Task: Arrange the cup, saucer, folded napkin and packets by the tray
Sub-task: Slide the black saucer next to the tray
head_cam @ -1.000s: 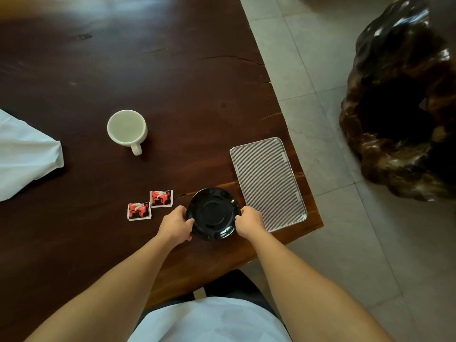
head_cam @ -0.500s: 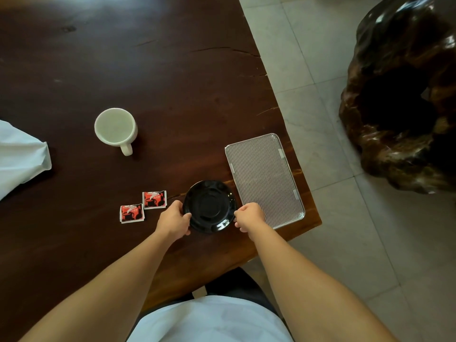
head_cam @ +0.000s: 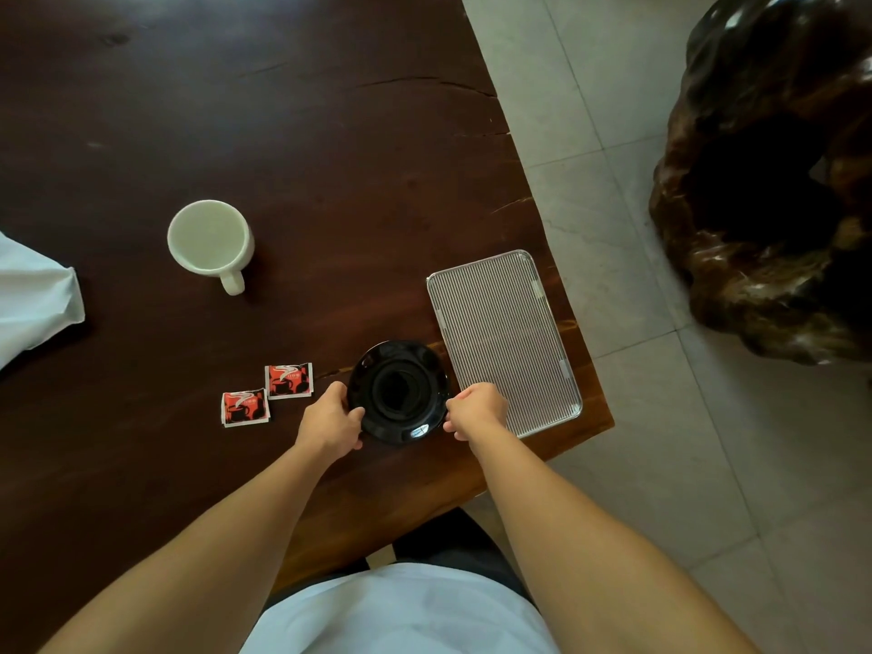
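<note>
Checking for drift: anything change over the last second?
Little changed. Both hands, left and right, keep their grip on the black saucer beside the tray; any shift is slight. Cup, two packets and napkin stayed put.

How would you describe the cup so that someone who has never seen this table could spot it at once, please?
Start at the dark wooden table and look left of the ribbed metal tray, past the two red packets. The cup stands alone there, upright and empty. It is the only pale round thing, its handle pointing toward the person.
</note>
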A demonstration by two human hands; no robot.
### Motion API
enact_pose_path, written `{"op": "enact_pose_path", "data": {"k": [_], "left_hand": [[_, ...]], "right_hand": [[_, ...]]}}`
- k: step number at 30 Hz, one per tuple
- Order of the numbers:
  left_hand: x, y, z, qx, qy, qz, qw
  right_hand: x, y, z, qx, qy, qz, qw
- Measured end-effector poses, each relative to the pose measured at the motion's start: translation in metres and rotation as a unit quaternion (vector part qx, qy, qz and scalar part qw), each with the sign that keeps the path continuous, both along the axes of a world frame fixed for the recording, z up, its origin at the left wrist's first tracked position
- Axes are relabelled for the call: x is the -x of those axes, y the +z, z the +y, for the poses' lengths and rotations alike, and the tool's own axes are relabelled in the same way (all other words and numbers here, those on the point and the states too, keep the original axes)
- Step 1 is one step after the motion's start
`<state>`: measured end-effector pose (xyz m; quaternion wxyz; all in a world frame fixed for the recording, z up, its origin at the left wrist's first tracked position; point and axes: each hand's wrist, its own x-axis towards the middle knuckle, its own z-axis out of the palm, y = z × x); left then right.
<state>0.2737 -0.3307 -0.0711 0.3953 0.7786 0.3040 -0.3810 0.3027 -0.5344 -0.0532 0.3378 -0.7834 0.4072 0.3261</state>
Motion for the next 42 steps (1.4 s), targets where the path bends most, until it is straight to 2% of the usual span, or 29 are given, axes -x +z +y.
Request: {"op": "enact_pose_path", "data": {"k": [19,29,42], "left_hand": [[-0.005,0.0,-0.006,-0.003,-0.004,0.001,1.0],[-0.004,0.011,-0.002,-0.041,-0.058,-0.004,0.997],[0.004,0.061,0.053,-0.118,-0.071,-0.035,0.99]], "right_hand": [[-0.001,-0.007,0.002,0.044,0.006,-0.021,0.999],[0.0,0.002,0.005,0.113,0.168,-0.035,0.979],[-0.023,0.036,0.055,0.091,0.252,-0.076,0.961]]}}
